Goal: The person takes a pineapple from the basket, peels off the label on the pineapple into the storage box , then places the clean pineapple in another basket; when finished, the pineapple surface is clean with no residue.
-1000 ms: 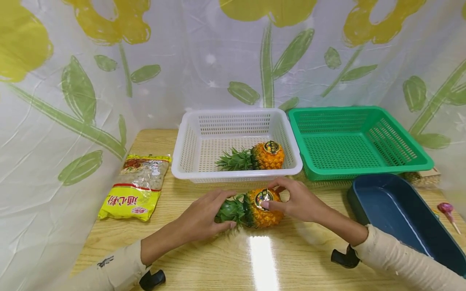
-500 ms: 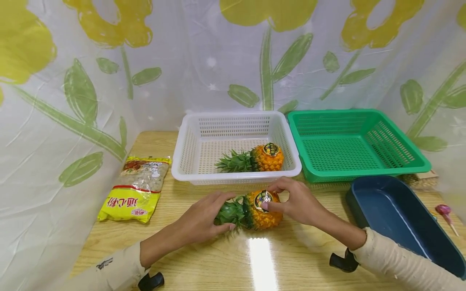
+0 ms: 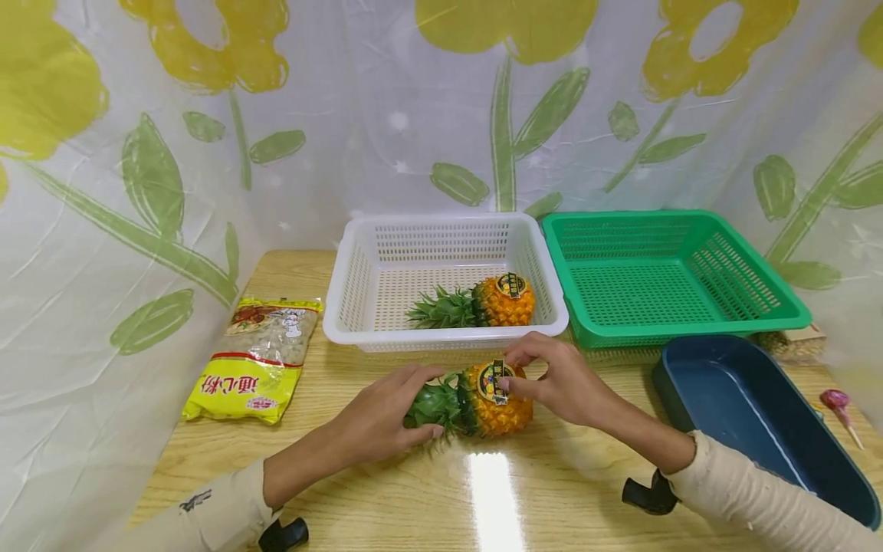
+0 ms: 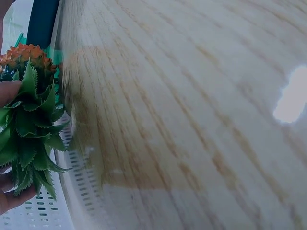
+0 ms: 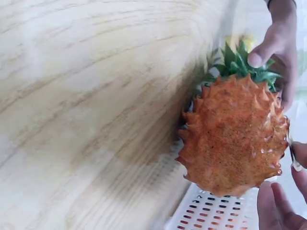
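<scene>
From the head camera I see a pineapple [image 3: 495, 399] lying on its side on the wooden table [image 3: 386, 491], just in front of the white basket [image 3: 345, 307]. My left hand [image 3: 379, 418] wraps its fingers around the green crown, at nine o'clock of the fruit. My right hand [image 3: 562, 379], at three o'clock, pinches the round label [image 3: 495, 381] on the fruit between thumb and forefinger. A second pineapple [image 3: 483, 301] lies inside the white basket; the green basket [image 3: 690, 322] stands at that basket's three o'clock, a dark blue tub [image 3: 697, 402] nearer me, and a yellow food packet [image 3: 258, 356] far at nine o'clock.

The left wrist camera shows crown leaves [image 4: 31, 129] held between my fingers [image 4: 8, 91].

The right wrist camera shows the fruit's orange base [image 5: 235, 136], with my fingertips [image 5: 273, 208] at its five o'clock edge.
</scene>
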### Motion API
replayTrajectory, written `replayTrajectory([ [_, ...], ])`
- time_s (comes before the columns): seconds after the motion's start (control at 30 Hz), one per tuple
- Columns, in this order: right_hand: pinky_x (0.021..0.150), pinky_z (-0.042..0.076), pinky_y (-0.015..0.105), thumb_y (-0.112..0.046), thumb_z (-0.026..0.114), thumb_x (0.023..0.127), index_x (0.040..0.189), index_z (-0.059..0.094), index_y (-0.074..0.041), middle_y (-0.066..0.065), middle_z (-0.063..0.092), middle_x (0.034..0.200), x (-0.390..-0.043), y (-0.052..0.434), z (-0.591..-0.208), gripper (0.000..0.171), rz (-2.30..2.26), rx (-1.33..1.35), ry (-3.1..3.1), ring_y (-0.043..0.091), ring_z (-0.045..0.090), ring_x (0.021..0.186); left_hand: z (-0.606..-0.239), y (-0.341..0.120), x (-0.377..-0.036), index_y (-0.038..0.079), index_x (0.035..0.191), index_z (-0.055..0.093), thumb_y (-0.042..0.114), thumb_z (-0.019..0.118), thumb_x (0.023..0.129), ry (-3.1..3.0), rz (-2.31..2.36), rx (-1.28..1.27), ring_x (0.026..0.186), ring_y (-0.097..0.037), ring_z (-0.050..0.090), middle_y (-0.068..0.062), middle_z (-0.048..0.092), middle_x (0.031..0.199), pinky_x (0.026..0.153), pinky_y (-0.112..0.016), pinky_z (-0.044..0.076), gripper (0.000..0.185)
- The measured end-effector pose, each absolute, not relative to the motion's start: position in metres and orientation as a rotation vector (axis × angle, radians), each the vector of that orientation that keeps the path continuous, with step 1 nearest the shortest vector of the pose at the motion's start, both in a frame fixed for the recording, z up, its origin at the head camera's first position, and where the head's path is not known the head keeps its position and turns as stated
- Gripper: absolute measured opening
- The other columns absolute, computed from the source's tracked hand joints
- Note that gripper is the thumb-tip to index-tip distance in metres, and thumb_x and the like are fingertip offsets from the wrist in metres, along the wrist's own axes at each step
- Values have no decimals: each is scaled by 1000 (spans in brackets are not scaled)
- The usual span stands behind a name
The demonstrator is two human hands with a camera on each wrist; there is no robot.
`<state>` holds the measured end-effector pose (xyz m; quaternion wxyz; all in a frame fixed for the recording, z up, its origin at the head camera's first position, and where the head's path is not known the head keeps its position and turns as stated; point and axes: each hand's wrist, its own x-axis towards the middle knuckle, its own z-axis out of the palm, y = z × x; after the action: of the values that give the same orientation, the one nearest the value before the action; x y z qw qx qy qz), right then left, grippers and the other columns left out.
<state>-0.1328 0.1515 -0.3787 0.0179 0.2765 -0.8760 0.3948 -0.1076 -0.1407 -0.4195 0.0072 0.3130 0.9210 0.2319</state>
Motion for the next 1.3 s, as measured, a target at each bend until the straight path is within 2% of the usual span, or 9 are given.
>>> replayTrajectory([
  [0.13,65,58,30,-13,82,84,88,70,-17,5,72,107,-133,151,-375,13,1321,913,-2697,22,67,96,-419,-141,-107,21,151,40,43,77,88,2877,720,974,113,-23,62,-8,56,137,87,-42,56,76],
  [0.23,63,57,27,-11,81,85,85,69,-18,5,72,108,-132,151,-372,14,1356,945,-2701,21,68,99,-418,-141,-107,22,151,40,43,77,87,2870,724,960,113,-23,61,-8,56,139,87,-41,56,77],
  [0.4,61,57,28,-10,81,85,84,68,-20,4,72,110,-129,151,-365,16,1377,985,-2709,18,68,98,-419,-141,-108,22,151,40,44,77,88,2864,728,945,113,-22,61,-7,55,140,87,-40,56,76],
  [0.57,59,58,30,-11,79,87,85,67,-22,5,71,112,-126,152,-358,16,1448,1017,-2719,18,66,105,-419,-141,-109,22,151,40,44,77,87,2866,724,960,118,-26,60,-8,54,142,91,-44,55,77],
  [0.8,55,54,28,-11,76,90,89,68,-15,0,70,99,-125,156,-352,9,1525,1014,-2729,12,65,84,-419,-141,-109,19,151,40,44,76,88,2871,711,961,121,-27,59,-9,54,142,93,-47,54,77],
  [1.0,55,52,29,-15,75,91,90,68,-19,-3,69,93,-124,160,-351,8,1532,975,-2782,11,65,83,-419,-142,-108,23,152,39,45,76,88,2861,721,943,123,-28,58,-9,54,143,96,-48,53,77],
  [1.3,58,51,30,-14,72,94,91,68,-14,1,69,91,-125,170,-351,5,1583,984,-2805,13,65,79,-419,-141,-110,21,151,40,46,75,89,2840,724,925,129,-31,55,-9,52,146,101,-52,50,76],
])
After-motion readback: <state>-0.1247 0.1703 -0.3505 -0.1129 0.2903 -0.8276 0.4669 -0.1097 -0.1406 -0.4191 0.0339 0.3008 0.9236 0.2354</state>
